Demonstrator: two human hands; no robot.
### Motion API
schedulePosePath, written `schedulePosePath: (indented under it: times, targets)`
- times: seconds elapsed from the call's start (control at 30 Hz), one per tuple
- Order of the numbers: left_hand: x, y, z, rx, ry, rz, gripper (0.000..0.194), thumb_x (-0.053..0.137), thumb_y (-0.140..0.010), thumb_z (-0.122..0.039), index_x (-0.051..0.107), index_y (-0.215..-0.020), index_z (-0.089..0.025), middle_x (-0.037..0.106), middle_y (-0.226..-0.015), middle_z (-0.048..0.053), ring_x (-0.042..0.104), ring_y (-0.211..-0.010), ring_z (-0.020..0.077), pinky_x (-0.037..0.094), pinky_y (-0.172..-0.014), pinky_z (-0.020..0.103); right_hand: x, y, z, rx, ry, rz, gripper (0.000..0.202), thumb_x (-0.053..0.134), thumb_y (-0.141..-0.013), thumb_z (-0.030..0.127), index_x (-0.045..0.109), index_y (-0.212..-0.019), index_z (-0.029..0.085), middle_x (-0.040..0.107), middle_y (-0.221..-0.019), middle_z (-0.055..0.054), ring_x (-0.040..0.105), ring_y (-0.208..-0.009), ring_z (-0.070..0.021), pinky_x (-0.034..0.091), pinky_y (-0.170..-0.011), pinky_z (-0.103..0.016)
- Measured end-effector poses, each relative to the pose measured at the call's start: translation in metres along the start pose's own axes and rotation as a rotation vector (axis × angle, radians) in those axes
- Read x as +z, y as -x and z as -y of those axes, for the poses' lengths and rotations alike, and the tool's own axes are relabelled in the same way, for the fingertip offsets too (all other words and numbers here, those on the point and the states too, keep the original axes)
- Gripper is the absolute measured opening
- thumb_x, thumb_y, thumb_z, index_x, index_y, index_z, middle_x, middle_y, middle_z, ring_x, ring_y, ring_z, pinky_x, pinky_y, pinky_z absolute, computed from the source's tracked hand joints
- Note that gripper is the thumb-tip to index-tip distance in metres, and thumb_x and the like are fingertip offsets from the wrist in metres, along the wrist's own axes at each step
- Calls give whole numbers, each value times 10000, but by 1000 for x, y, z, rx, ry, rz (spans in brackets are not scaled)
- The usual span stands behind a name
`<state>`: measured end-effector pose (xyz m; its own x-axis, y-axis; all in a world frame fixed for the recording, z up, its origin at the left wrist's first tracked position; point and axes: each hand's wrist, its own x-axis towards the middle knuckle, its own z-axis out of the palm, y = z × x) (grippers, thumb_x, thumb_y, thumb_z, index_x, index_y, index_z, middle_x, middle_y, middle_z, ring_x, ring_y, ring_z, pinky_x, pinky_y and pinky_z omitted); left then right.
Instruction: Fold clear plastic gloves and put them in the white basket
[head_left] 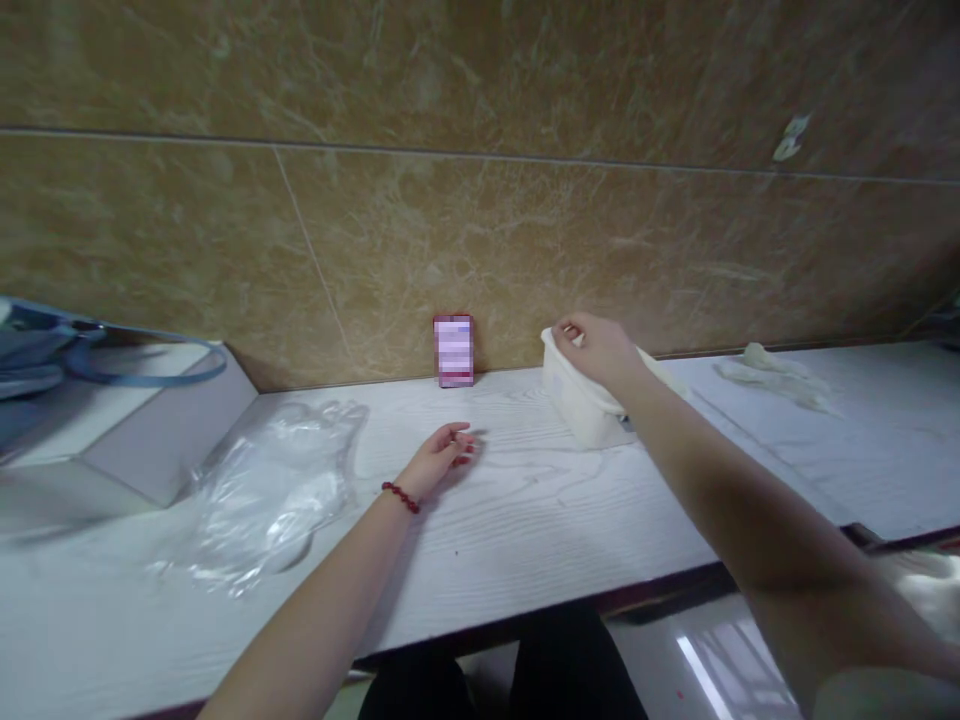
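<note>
My left hand (444, 455) hovers just above the white tabletop, with a red bead bracelet (401, 496) on its wrist. Its fingers are loosely bent and apart, holding nothing. My right hand (600, 348) is at the top of a white bin (581, 405) that stands against the wall. The thumb and fingers there are pinched together at the far left of the rim; what is between them is too small to make out. My forearm hides part of the bin's right side and its inside.
A phone (454, 351) with a lit, blurred screen leans on the marble-patterned wall. Clear plastic bags (270, 490) lie at left, beside a white box (135, 430) with a blue strap (150, 376). Pale crumpled gloves or cloth (780, 376) rest at right. The tabletop's front edge (540, 612) runs nearby.
</note>
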<state>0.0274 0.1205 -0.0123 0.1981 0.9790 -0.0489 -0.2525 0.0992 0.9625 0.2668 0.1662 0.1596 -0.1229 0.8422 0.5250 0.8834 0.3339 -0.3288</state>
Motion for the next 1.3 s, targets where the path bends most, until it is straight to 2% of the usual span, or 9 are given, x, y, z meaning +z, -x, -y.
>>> schedulePosePath:
  times: [0.13,0.3,0.57,0.73,0.83,0.93,1.0,1.1,1.3]
  targets:
    - [3,1,0,21,-22,-4,281,559,-744,-254,502,-1004,-162,596,-819,54,562,-723,114,443,-685,287,75,50,35,-15,-277,149,184,448,-744,311,599,-736,205,622,-698,-16,549,-645,-136,400,-614,-234]
    - [2,-4,4,48,-24,8,319,564,-737,-246,459,-1031,-179,582,-760,12,572,-670,95,440,-677,274,159,76,38,119,-517,225,210,404,-745,318,570,-717,193,616,-681,-14,548,-629,-138,415,-609,-250]
    - [-1,-7,14,154,-256,54,403,579,-720,-297,455,-1074,-148,578,-693,17,546,-615,96,429,-654,279,177,74,26,93,-673,296,211,436,-711,369,548,-689,191,592,-620,-8,547,-577,-141,419,-530,-246]
    - [-13,7,-10,141,-566,133,354,536,-731,-288,522,-1060,-159,621,-796,68,562,-617,122,432,-642,287,182,75,23,106,-710,315,217,447,-704,379,549,-694,189,602,-634,-15,524,-515,-122,405,-471,-229]
    - [-35,20,-39,240,-945,5,212,542,-703,-252,622,-888,-188,638,-742,44,565,-661,150,422,-703,284,184,76,22,137,-748,333,223,452,-700,388,554,-720,191,599,-622,-11,494,-470,-107,390,-441,-221]
    - [-59,34,-64,312,-1170,-372,234,510,-717,-245,626,-911,-187,634,-889,93,567,-809,214,392,-806,333,183,77,24,167,-785,352,223,453,-698,387,552,-723,189,592,-625,-11,485,-466,-100,393,-438,-217]
    - [-74,42,-73,245,-1230,-697,334,485,-730,-249,568,-1034,-140,568,-1052,168,503,-991,295,339,-873,417,180,77,26,179,-794,363,216,452,-696,376,552,-721,186,587,-624,-10,480,-463,-95,391,-433,-213]
    - [-95,47,-71,-8,-1180,-1102,545,562,-668,-281,452,-1148,-47,373,-1242,278,235,-1207,408,203,-919,553,176,78,29,177,-797,377,208,447,-696,361,552,-713,181,581,-617,-8,467,-448,-86,375,-416,-204]
    - [-128,37,-50,-243,-1078,-1136,731,614,-599,-269,330,-1235,-45,217,-1338,286,130,-1258,374,80,-962,543,174,78,30,200,-818,398,199,449,-699,355,542,-719,180,581,-631,-12,466,-450,-84,371,-420,-205]
